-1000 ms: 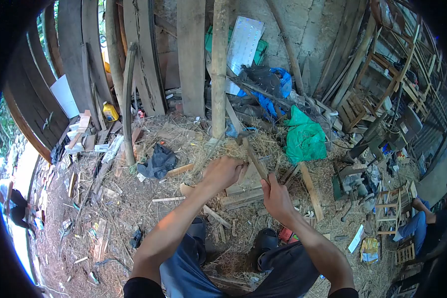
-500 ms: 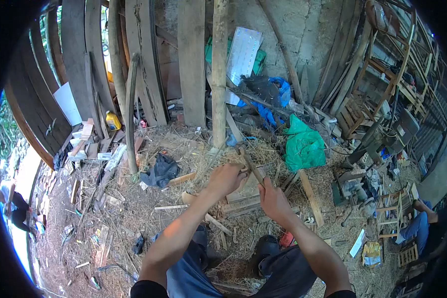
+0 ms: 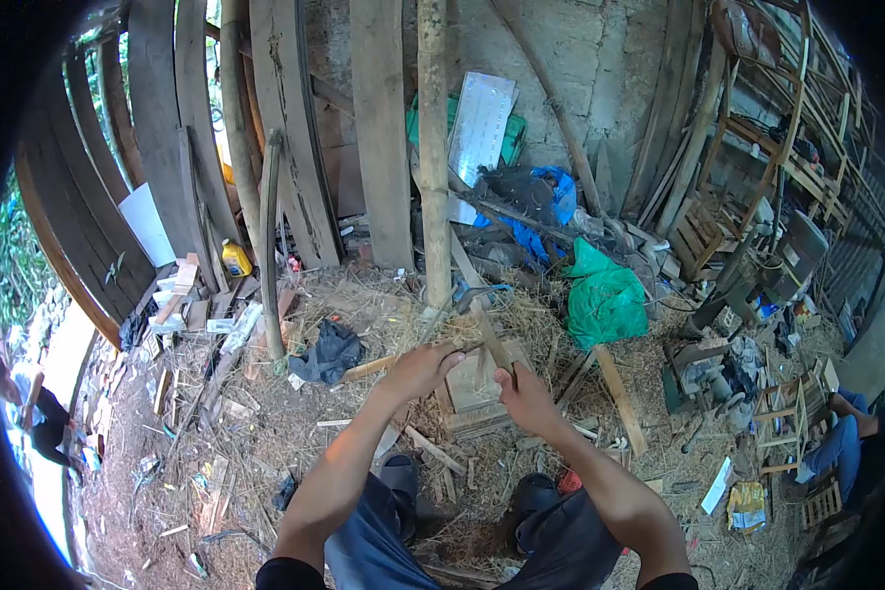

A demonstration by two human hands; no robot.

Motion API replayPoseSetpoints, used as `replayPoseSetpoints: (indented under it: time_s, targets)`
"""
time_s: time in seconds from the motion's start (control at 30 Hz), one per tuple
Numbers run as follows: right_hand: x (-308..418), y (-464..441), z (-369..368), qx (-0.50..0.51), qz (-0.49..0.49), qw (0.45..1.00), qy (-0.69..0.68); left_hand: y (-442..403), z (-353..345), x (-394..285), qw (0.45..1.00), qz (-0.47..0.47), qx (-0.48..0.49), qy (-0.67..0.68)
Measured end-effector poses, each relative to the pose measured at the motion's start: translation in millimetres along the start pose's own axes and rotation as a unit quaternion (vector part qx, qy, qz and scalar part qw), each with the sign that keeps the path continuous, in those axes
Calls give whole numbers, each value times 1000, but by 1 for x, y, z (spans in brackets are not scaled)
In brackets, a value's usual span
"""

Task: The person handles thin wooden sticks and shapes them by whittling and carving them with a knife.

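My right hand point(image 3: 529, 398) is wrapped around the near end of a wooden handle point(image 3: 492, 337). The handle is long and thin. It points away from me and leans a bit left, with its far end near the foot of the round post point(image 3: 433, 167). My left hand point(image 3: 421, 374) has its fingers close together near the handle; I can't tell what they hold. Just below is a wooden block point(image 3: 477, 395). Farther out, the white board point(image 3: 482, 123) has marks, and the yellow packet point(image 3: 746, 505) has print, both too small to read.
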State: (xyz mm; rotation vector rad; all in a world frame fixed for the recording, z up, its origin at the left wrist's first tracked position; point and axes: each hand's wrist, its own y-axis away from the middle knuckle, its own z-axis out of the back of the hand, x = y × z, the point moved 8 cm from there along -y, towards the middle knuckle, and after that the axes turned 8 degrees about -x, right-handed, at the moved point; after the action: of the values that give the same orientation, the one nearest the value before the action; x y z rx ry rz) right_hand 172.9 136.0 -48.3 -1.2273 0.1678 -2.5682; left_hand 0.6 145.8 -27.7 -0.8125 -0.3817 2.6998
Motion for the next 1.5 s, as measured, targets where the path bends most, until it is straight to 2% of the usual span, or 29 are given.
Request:
replayPoseSetpoints:
  time_s: [0.07,0.1,0.17,0.2,0.27,0.33,0.4,0.47,0.53,0.6,0.67,0.77,0.9,0.97,1.0,1.07,1.17,1.2,1.23,1.27,1.3,1.33,1.4,1.5]
  targets:
    - [-9,-2,-1,40,-82,988,-123,0,-9,4,1000,4,2,-9]
    - [-6,-3,3,36,-83,988,-122,-2,-8,2,1000,8,2,-17]
    - [13,-5,33,-101,-1,990,-94,-4,-8,-2,1000,13,6,-19]
    - [21,-5,39,-100,-3,990,-95,-3,-8,-2,999,23,10,-21]
    - [38,-7,63,-165,16,983,-79,-5,-9,2,999,26,16,-41]
    - [33,-9,62,-161,20,984,-74,-7,-10,3,998,27,23,-60]
    - [16,-8,54,-158,20,985,-68,-6,-5,-3,999,2,-16,-33]
    - [-7,-9,26,-77,26,995,58,-9,-6,-6,998,-13,-20,-56]
    - [-10,-12,27,-50,9,997,58,-9,-5,-6,996,-22,-29,-84]
    - [-10,-14,19,-22,-5,998,57,-7,-8,0,996,16,-31,-77]
    - [-14,-10,17,-82,26,995,57,-6,-15,6,998,18,-23,-55]
    - [-23,-11,5,-69,73,994,41,-8,-15,2,999,21,-17,-33]
    - [-19,-23,17,-37,25,999,-17,-7,-16,14,997,25,-35,-58]
    - [11,-20,51,-132,3,991,-35,-10,-21,21,997,39,-9,-68]
    - [28,-22,58,-129,10,991,-33,-11,-24,26,995,55,16,-77]
    - [62,-23,89,-219,48,959,-176,-9,-24,30,995,46,-20,-83]
    - [99,-24,119,-272,86,942,-174,-10,-26,32,995,20,-45,-82]
    - [92,-25,115,-273,87,942,-173,-11,-27,30,996,8,-46,-75]
    - [76,-27,100,-257,75,960,-82,-12,-22,25,996,9,-46,-73]
    - [57,-26,83,-238,61,969,11,-11,-21,18,997,39,6,-60]
    - [29,-23,55,-155,30,985,65,-9,-23,14,995,68,56,-46]
    - [1,-15,29,-71,-1,990,119,-9,-21,10,995,69,56,-44]
    - [-17,-1,14,-58,-5,991,117,-9,-21,1,992,32,69,-104]
    - [-47,13,-13,-66,-19,989,133,-8,-49,21,999,-9,21,-49]
